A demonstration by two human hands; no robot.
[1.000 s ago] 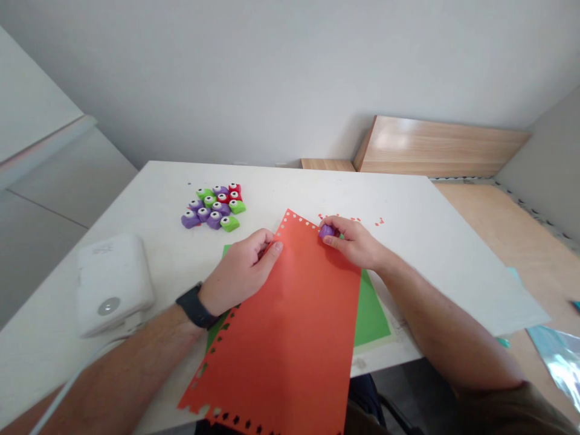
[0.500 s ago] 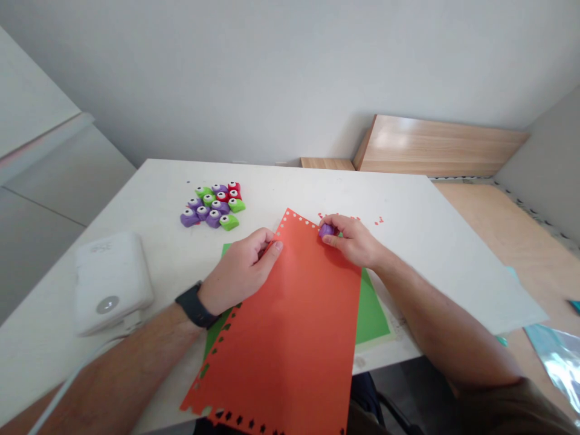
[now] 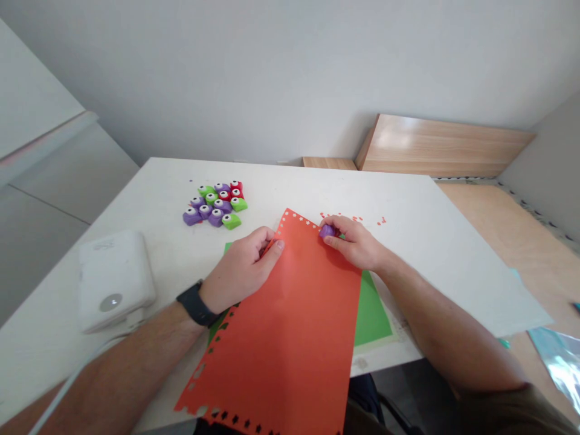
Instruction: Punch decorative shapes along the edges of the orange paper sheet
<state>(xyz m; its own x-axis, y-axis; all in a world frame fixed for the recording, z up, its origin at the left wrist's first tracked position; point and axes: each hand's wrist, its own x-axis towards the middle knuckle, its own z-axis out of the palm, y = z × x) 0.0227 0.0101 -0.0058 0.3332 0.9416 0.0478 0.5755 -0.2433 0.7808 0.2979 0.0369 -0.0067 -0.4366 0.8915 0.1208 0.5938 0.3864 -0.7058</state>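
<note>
An orange-red sheet of paper (image 3: pixel 299 314) is held up, tilted, with small shapes punched along its left, top and bottom edges. My left hand (image 3: pixel 249 260) pinches its upper left edge, thumb on the front. In my right hand (image 3: pixel 356 241) is a purple craft punch (image 3: pixel 327 231), gripped at the sheet's top right edge; the fingers partly cover it. Beneath the sheet lies green paper (image 3: pixel 374 314). Small orange-red cut-outs (image 3: pixel 380 221) are scattered on the table beyond my right hand.
Several purple, green and red craft punches (image 3: pixel 217 205) stand grouped at the back left of the white table (image 3: pixel 281 187). A white box-shaped device (image 3: pixel 115 281) with a cable lies at the left. Past the table's right side is a wooden surface (image 3: pixel 480 211) with clear plastic packaging (image 3: pixel 555 356).
Both hands keep their hold on the sheet and the punch. The sheet's lower end has shifted slightly left; the whole view has shifted a little.
</note>
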